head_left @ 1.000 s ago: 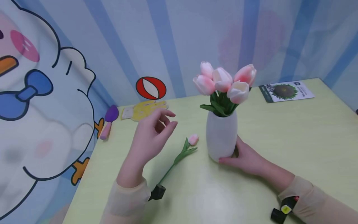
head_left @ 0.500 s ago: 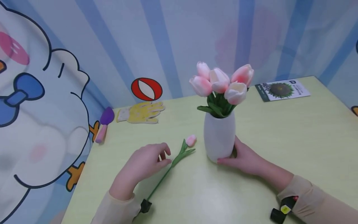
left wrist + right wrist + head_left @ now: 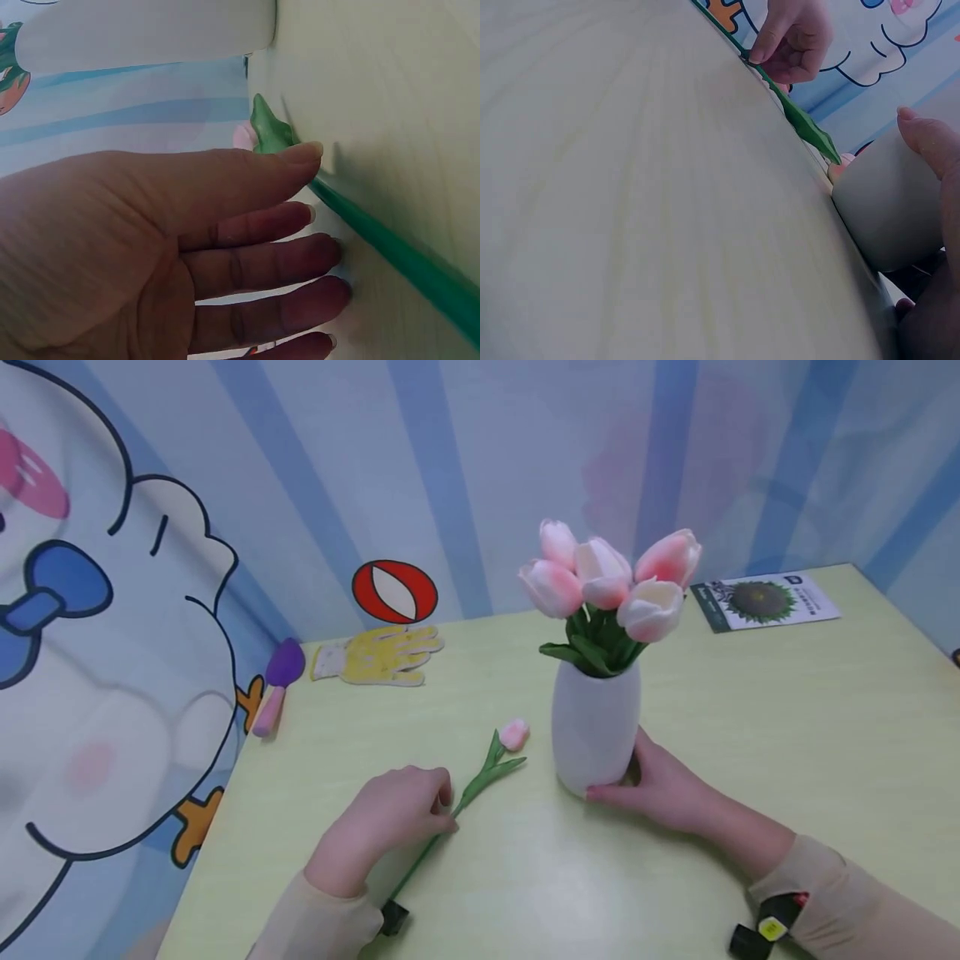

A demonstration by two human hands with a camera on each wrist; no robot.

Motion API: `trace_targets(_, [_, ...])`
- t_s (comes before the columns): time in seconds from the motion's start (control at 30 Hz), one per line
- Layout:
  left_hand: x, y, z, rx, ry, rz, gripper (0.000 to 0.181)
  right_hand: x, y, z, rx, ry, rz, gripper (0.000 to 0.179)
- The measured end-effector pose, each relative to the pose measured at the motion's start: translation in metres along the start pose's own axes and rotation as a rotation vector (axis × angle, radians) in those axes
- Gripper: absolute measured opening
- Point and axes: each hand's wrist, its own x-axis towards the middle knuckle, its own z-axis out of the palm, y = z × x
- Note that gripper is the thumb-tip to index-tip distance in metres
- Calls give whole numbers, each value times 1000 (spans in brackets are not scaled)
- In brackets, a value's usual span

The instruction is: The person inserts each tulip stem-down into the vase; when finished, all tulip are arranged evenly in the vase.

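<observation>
A single pink tulip point(image 3: 513, 735) with a green stem lies on the table, left of the vase. My left hand point(image 3: 393, 806) is low over this stem, thumb tip and fingertips right at it. In the left wrist view a gap shows between the thumb point(image 3: 247, 180) and the loosely bent fingers point(image 3: 270, 266). My right hand point(image 3: 667, 785) grips the white vase point(image 3: 596, 727) near its base, thumb in front and the other fingers hidden behind. Several pink tulips point(image 3: 603, 572) with green leaves stand upright in the vase.
A yellow glove point(image 3: 378, 657) lies at the table's back edge. Left of it is a small purple trowel point(image 3: 285, 664) with a pink handle. A sunflower-pictured packet point(image 3: 765, 602) lies at the back right. A cartoon-printed curtain point(image 3: 510, 485) rises behind the table point(image 3: 750, 718).
My left hand has come down toward me from near the glove to the loose tulip's stem, its thumb and fingers drawing closer together. The right hand keeps its grip on the vase.
</observation>
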Motion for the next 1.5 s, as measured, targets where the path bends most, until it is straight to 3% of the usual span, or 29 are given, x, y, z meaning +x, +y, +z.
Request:
trace_targets(0.33, [2, 4, 8, 43, 9, 37, 21, -1, 0, -1, 5, 4, 4, 103])
trace_targets(0.7, [2, 5, 5, 40, 39, 12, 4, -1, 0, -1, 3, -7, -14, 100])
trace_targets(0.83, [2, 3, -1, 10, 67, 8, 9, -2, -1, -2, 5, -6, -11, 100])
trace_targets(0.97, [1, 1, -7, -58, 101, -13, 10, -1, 0, -2, 23, -10, -6, 101])
trace_targets(1.2, [-3, 9, -17, -325, 229, 69, 8, -1, 0, -2, 22, -5, -4, 102])
trace_targets(1.4, [-6, 19, -27, -484, 261, 48, 11, -1, -1, -2, 14, -2, 1, 102])
trace_targets(1.5, [-7, 24, -32, -542, 299, 75, 12, -1, 0, -1, 6, -1, -13, 100])
